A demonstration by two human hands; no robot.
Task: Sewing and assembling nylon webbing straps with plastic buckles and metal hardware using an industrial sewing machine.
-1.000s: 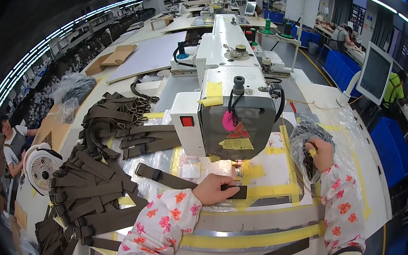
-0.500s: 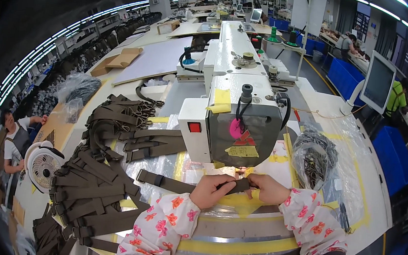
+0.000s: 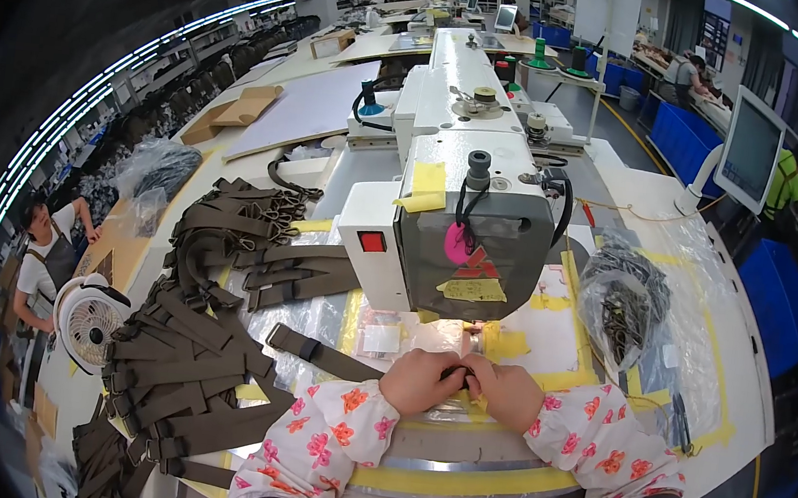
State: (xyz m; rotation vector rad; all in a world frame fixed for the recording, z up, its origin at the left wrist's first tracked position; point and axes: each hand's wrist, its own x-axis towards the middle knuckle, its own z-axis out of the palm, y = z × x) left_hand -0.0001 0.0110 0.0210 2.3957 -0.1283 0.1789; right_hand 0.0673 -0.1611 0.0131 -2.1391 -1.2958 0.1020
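Close together below the head of a white and grey sewing machine, my two hands pinch a dark olive-brown webbing strap. My left hand is closed around it, and the strap's tail runs out leftward to a dark slider at its end. My right hand is closed on the strap's other end, fingertips against those of the left. A short dark piece shows between the fingers; most of that end is hidden. The machine's lit needle area lies just beyond my fingertips.
Piles of similar straps with metal hooks cover the table's left side, beside a white fan. Right of the machine lie a plastic bag of dark hardware and a screen. A person stands at far left.
My hands have come together, the right moving left toward the left hand, and the strap end between them is now mostly covered. The person at left has shifted posture.
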